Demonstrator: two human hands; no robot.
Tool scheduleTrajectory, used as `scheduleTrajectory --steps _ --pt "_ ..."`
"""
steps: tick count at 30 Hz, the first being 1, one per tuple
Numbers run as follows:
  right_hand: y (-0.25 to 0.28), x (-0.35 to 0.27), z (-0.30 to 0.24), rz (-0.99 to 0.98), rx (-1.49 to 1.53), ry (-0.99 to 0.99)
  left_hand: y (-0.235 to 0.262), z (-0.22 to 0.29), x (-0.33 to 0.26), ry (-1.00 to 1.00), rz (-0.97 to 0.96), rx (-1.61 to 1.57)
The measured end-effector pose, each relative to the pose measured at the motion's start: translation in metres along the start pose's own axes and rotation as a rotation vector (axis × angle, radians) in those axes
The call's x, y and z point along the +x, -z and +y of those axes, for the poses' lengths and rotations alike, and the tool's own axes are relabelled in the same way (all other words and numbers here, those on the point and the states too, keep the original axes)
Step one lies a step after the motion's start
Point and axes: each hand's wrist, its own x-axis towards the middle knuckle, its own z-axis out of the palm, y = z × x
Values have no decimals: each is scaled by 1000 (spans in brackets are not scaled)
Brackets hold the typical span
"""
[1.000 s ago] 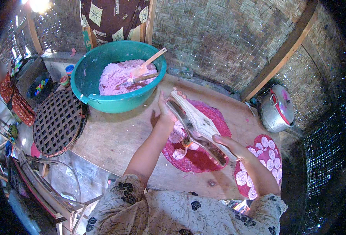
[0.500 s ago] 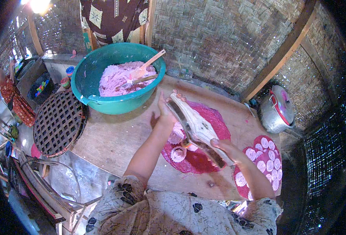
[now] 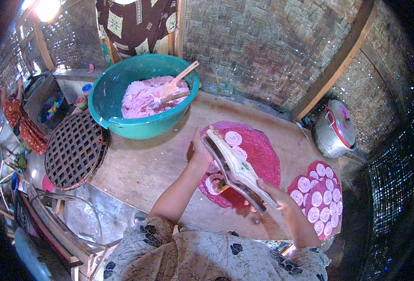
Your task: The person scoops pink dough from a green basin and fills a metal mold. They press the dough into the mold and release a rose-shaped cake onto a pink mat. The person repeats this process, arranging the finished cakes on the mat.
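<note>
Both my hands grip a long wooden press (image 3: 239,165) made of two boards, pale on top and dark below, slanting over the table. My left hand (image 3: 200,146) is closed around its far end. At the near right end, my right hand (image 3: 276,195) wraps the boards, with fingertips showing under the lower one. Beneath the press, a small orange-brown tube partly shows just above a pink swirled dough rosette (image 3: 213,183). This rosette and several others lie on a round red mesh mat (image 3: 265,154). The press hides part of the mat.
A green basin (image 3: 143,126) holds pink dough, a spatula (image 3: 184,74) and another stick. To the right are a red mat of rosettes (image 3: 316,199) and a lidded metal pot (image 3: 334,131). A woven tray (image 3: 75,150) stands left; another person (image 3: 24,119) is farther off.
The press and both hands have come nearer to me over the mat, uncovering rosettes at its far side. My hands keep their grip. The view has shifted slightly.
</note>
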Motion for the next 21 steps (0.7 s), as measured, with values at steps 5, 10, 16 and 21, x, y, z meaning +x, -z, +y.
scheduleTrajectory --steps 5,10,16,21 --pt "8 30 24 -450 499 74 4 6 8 54 -337 -143" --pt "-1 95 69 -843 765 114 12 13 11 -2 -365 -205" --pt "7 98 91 -856 798 148 6 11 7 -72 -393 -278" --pt "1 100 97 -820 784 165 -19 9 4 -65 -448 -220"
